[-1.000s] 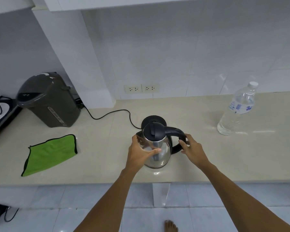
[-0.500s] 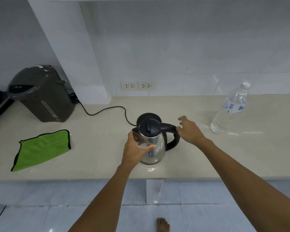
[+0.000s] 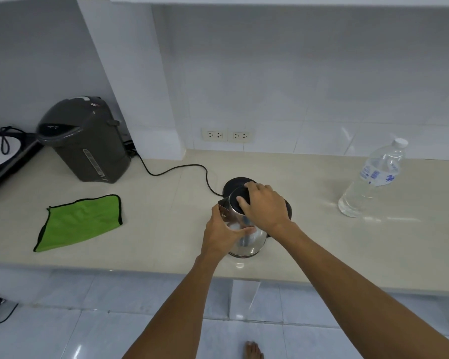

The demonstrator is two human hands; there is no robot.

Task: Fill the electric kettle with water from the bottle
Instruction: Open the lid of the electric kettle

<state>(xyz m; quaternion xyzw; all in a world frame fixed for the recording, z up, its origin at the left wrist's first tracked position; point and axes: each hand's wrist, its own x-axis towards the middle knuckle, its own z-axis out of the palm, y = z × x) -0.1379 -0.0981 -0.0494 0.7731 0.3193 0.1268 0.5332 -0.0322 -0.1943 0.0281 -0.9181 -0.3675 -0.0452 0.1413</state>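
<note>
Because the lid must come off before any water can go in, the stainless electric kettle [image 3: 246, 229] stands on the beige countertop [image 3: 322, 244], near the front edge and just in front of its round black power base [image 3: 237, 183], not seated on it. The left hand [image 3: 222, 234] is wrapped around the steel body below the spout, fingers and thumb closed against the wall; this grip appears intended to brace the vessel so that it does not slide or tip. The right hand [image 3: 266, 206] lies over the top, fingers curled down onto the black lid [image 3: 240, 200], which looks to be in place. Whether the fingers are pinching a lid knob or pressing a release cannot be told, since the hand covers that area.

The water bottle [image 3: 371, 182] stands upright and untouched, well apart to the right near the wall, its white cap fitted. It seems largely full. Its position keeps it within reach of the right hand once the lid is dealt with.

The base cord [image 3: 176, 167] runs left toward the corner beside the dark thermo pot [image 3: 84, 141]. A green cloth [image 3: 79, 221] lies flat to the left, clear of the working area.

Pouring has not begun; the current step is judged to be lid opening.
</note>
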